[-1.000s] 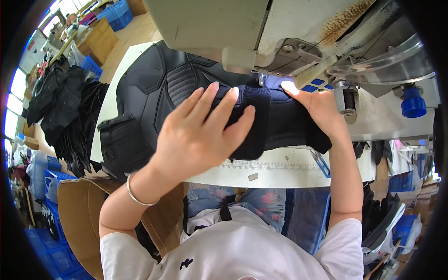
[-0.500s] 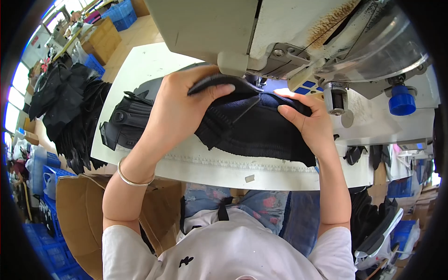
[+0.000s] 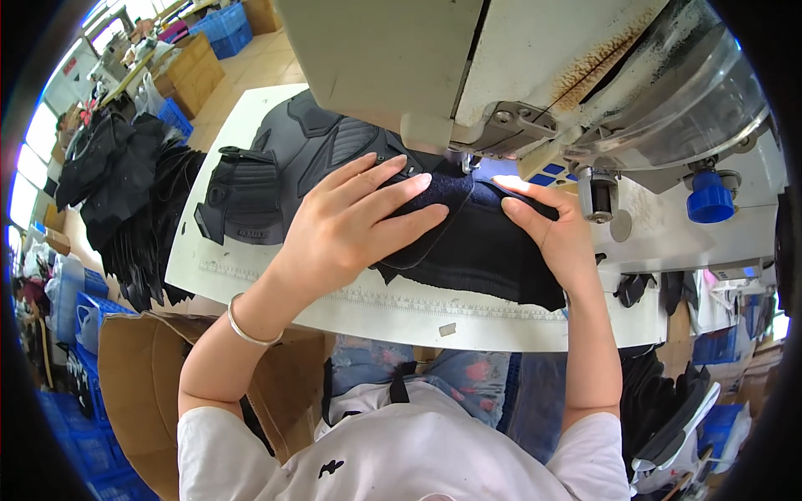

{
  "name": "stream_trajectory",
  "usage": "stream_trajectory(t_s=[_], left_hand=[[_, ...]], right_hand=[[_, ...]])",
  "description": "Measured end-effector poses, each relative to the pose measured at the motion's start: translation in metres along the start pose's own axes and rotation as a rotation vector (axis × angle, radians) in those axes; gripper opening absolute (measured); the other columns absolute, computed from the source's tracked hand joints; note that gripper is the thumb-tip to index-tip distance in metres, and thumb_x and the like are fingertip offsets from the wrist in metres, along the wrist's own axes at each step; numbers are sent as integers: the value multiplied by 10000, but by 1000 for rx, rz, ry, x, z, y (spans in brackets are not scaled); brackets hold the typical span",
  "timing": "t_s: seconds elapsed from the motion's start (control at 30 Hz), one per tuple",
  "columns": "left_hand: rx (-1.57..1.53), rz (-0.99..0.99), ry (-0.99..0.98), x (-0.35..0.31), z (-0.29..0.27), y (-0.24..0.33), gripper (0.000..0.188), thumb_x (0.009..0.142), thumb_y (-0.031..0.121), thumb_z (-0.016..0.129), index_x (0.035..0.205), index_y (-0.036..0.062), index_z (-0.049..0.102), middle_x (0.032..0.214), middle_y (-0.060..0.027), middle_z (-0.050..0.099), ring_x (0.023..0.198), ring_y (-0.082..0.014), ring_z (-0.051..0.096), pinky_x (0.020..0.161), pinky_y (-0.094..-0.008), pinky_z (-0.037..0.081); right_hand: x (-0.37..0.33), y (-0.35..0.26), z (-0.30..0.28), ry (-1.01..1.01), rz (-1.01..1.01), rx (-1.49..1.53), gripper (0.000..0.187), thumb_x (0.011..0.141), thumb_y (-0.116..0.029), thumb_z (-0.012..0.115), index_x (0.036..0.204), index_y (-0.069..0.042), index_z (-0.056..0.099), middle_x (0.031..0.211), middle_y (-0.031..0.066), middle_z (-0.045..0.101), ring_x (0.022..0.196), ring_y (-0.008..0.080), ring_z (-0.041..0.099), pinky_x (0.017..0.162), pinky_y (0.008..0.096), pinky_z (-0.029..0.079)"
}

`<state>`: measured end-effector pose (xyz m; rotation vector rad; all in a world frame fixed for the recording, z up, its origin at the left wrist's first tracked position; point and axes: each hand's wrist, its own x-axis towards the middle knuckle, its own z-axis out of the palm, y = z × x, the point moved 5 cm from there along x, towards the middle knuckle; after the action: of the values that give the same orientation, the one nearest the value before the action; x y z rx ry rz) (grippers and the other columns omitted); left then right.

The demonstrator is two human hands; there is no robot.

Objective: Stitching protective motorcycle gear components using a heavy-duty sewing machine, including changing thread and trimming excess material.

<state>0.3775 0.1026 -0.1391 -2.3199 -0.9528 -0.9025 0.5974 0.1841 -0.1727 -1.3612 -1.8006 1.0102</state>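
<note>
Black padded piece (image 3: 476, 242) under spread left hand (image 3: 342, 221).

Padded piece (image 3: 299, 160): matt black, rubbery-looking, with moulded ribs. Cloth flap (image 3: 505, 255): black, soft, dull; adjoining dark blue strip (image 3: 452, 190) appears fuzzy. Bench (image 3: 384, 327): smooth, pale, faint sheen. Sewing machine (image 3: 384, 75): smooth painted casing, rough brown staining. Guard (image 3: 697, 108): clear, glossy plastic. Knob (image 3: 710, 202): blue plastic. Bangle (image 3: 249, 336): polished metal. Box (image 3: 138, 392): matt brown cardboard.

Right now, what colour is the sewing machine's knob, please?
The knob is blue, clearest in the head view.
</note>
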Motion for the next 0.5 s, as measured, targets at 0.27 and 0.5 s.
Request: stream_trajectory(t_s=[0.27, 0.5], left_hand=[[-56, 7, 23, -1, 6, -12, 309, 704, 130, 615, 995, 130, 720, 1031, -84, 680, 972, -297, 664, 851, -408, 547], [-187, -12, 72, -4, 13, -23, 357, 680, 56, 643, 1027, 119, 702, 1051, -90, 685, 939, -296, 669, 801, -384, 552]], right_hand=[[0, -8, 0, 133, -55, -120, 312, 809, -320, 766, 896, -42, 655, 778, 42, 612, 745, 110, 516, 723, 283, 437], [10, -1, 0, 92, -191, -34, 406, 808, -355, 759, 770, 11, 587, 601, 52, 536, 594, 128, 443, 588, 330, 432]])
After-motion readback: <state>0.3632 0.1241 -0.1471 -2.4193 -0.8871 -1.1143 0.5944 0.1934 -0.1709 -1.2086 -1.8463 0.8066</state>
